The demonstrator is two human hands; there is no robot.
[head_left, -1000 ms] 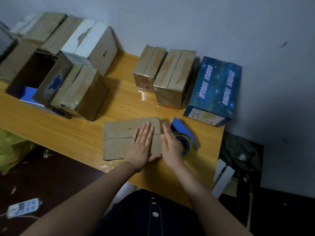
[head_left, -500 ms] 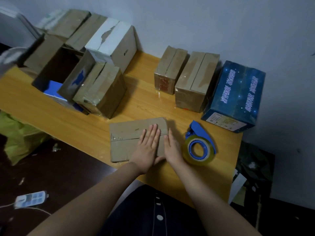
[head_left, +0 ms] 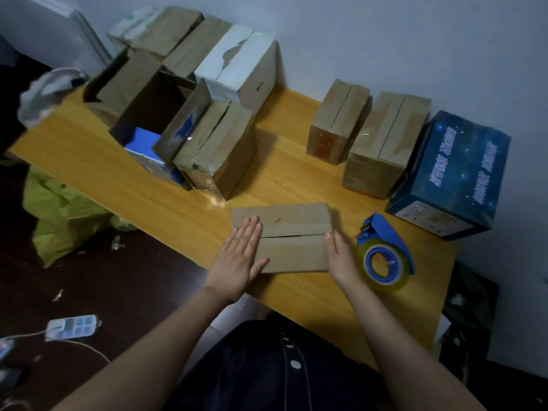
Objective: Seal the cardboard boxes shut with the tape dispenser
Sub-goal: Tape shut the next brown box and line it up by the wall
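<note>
Fingers (head_left: 247,234) of left hand (head_left: 238,259) straight and close together, palm down, pressing flat on the left end of a shallow brown cardboard box (head_left: 296,253), thumb spread along its near edge. Fingers of right hand (head_left: 341,259) likewise straight, gripping nothing, hand set on edge against the right end of the same box. Box lying flat near the front edge of a long yellow wooden table (head_left: 142,182), two top flaps folded shut, thin seam running left to right between the hands.

Just right of the right hand, on its side on the table: blue plastic tape dispenser (head_left: 382,232) carrying a roll of clear yellowish tape (head_left: 388,284); touching the hand or not, impossible to tell.

Farther back, against the wall: dark blue star-printed carton (head_left: 456,173), two upright brown boxes (head_left: 385,143) just left of it. At the left of the table, crowded together: white-topped box (head_left: 240,66), open brown box (head_left: 157,108), brown taped box (head_left: 216,149).

On the dark floor at left: white power strip (head_left: 71,326), yellow-green bag (head_left: 62,215).
</note>
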